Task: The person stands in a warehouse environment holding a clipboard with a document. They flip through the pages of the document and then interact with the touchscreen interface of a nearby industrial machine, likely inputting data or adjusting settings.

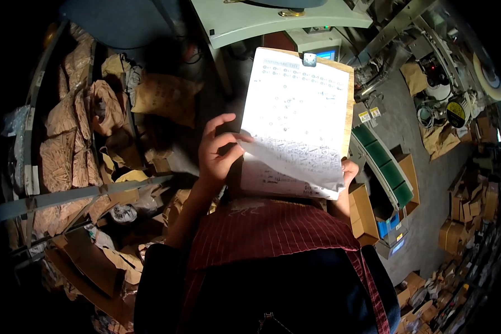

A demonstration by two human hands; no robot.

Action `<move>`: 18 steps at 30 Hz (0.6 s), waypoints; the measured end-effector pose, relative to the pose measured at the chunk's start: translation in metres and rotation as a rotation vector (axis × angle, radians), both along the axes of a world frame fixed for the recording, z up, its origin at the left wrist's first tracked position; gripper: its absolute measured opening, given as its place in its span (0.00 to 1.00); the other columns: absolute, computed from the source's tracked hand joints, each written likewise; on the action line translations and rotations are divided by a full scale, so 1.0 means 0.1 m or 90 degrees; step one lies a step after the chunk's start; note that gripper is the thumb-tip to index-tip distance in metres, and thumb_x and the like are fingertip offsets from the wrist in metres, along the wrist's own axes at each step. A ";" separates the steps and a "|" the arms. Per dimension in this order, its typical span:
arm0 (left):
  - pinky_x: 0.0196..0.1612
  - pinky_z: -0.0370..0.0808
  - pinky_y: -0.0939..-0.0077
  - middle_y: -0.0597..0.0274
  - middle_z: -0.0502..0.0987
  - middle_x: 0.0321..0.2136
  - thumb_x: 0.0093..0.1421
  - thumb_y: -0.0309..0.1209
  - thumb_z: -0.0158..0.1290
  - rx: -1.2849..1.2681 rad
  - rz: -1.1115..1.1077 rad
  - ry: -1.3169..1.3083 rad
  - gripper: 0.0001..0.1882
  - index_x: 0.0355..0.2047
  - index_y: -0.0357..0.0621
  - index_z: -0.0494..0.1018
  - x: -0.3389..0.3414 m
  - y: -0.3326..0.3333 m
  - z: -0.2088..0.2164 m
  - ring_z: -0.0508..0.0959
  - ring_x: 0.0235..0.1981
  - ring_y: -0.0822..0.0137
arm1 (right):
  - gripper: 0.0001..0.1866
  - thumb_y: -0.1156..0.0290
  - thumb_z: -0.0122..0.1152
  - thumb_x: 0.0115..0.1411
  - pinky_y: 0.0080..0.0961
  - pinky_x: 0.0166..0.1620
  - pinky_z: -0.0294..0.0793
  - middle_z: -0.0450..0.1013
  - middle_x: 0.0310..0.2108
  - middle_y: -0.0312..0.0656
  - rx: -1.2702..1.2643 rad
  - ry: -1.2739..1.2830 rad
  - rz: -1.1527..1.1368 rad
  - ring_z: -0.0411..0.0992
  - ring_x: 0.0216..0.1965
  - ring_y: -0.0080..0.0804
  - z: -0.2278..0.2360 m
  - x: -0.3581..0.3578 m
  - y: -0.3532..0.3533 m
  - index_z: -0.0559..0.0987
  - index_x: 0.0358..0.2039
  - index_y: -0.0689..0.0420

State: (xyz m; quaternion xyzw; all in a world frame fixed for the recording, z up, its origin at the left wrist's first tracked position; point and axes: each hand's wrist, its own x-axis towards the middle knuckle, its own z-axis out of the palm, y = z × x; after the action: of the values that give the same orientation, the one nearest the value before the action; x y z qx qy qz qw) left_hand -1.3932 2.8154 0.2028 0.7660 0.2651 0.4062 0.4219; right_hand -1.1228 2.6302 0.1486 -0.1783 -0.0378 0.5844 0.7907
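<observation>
A wooden clipboard (348, 111) is held up in front of me, with printed white sheets (295, 103) under a metal clip (310, 59) at its top. My left hand (216, 153) pinches the left edge of a sheet between thumb and fingers. That sheet is curled and lifted across the lower part of the stack, showing rows of small drawings. My right hand (349, 171) grips the clipboard at its lower right edge; most of its fingers are hidden behind the board.
A metal rack (94, 192) full of brown paper packages (58, 158) stands on the left. Ahead is a pale table (245, 30). To the right runs a green conveyor (381, 167) beside an open cardboard box (363, 214). Machinery (428, 78) and stacked cartons line the far right.
</observation>
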 end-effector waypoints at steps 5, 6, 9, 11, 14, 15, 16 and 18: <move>0.52 0.75 0.72 0.55 0.69 0.57 0.57 0.21 0.59 -0.343 -0.017 -0.139 0.09 0.39 0.37 0.80 0.08 -0.02 0.29 0.77 0.48 0.65 | 0.32 0.68 0.50 0.39 0.39 0.49 0.79 0.76 0.44 0.60 -0.011 0.037 0.007 0.76 0.43 0.50 -0.18 0.06 -0.07 0.74 0.46 0.75; 0.53 0.75 0.72 0.55 0.71 0.55 0.60 0.23 0.59 -0.316 -0.030 -0.120 0.08 0.39 0.35 0.80 0.08 0.01 0.37 0.77 0.48 0.68 | 0.33 0.68 0.49 0.39 0.37 0.48 0.79 0.76 0.43 0.60 -0.019 0.032 -0.006 0.76 0.42 0.49 -0.18 0.04 -0.08 0.74 0.46 0.76; 0.50 0.77 0.73 0.58 0.81 0.38 0.57 0.23 0.62 -0.368 0.051 -0.152 0.11 0.41 0.34 0.80 0.02 0.20 0.51 0.80 0.41 0.68 | 0.33 0.69 0.49 0.39 0.34 0.48 0.79 0.76 0.41 0.59 -0.068 -0.020 -0.017 0.76 0.40 0.48 -0.13 0.03 -0.04 0.73 0.46 0.76; 0.47 0.77 0.73 0.59 0.82 0.32 0.57 0.25 0.62 -0.325 0.056 -0.192 0.10 0.40 0.36 0.80 -0.08 0.37 0.64 0.81 0.36 0.68 | 0.34 0.69 0.49 0.39 0.35 0.50 0.77 0.76 0.43 0.59 -0.021 -0.021 0.010 0.75 0.41 0.48 -0.11 0.01 0.00 0.71 0.49 0.76; 0.39 0.76 0.76 0.60 0.82 0.30 0.60 0.25 0.60 -0.269 0.106 -0.182 0.07 0.37 0.36 0.81 -0.03 0.61 0.92 0.80 0.31 0.70 | 0.37 0.69 0.49 0.38 0.37 0.54 0.76 0.74 0.48 0.58 0.093 0.001 0.030 0.74 0.45 0.49 -0.51 0.18 -0.08 0.69 0.53 0.75; 0.38 0.75 0.77 0.61 0.81 0.30 0.60 0.25 0.60 -0.250 0.117 -0.177 0.06 0.36 0.36 0.81 -0.03 0.70 1.01 0.79 0.30 0.70 | 0.38 0.69 0.50 0.36 0.35 0.53 0.76 0.75 0.47 0.57 0.140 -0.007 0.031 0.74 0.45 0.48 -0.95 0.36 -0.15 0.70 0.52 0.75; 0.37 0.75 0.77 0.61 0.81 0.29 0.60 0.26 0.60 -0.241 0.120 -0.184 0.06 0.36 0.36 0.81 -0.02 0.78 1.07 0.79 0.29 0.71 | 0.39 0.70 0.50 0.34 0.35 0.53 0.75 0.75 0.48 0.57 0.131 -0.016 0.027 0.74 0.45 0.48 -0.93 0.38 -0.14 0.70 0.52 0.74; 0.35 0.74 0.77 0.61 0.81 0.28 0.60 0.28 0.60 -0.224 0.134 -0.199 0.07 0.36 0.35 0.80 -0.05 0.96 1.16 0.78 0.28 0.72 | 0.43 0.69 0.51 0.32 0.34 0.55 0.73 0.74 0.50 0.57 0.054 -0.032 0.017 0.73 0.47 0.49 -0.36 0.18 -0.03 0.69 0.55 0.72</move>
State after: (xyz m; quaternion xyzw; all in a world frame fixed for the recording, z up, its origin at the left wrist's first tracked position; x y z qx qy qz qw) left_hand -1.3986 2.9111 0.3191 0.5771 0.3414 0.5089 0.5399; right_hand -1.1052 2.6276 0.1128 -0.1588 -0.0846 0.5880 0.7886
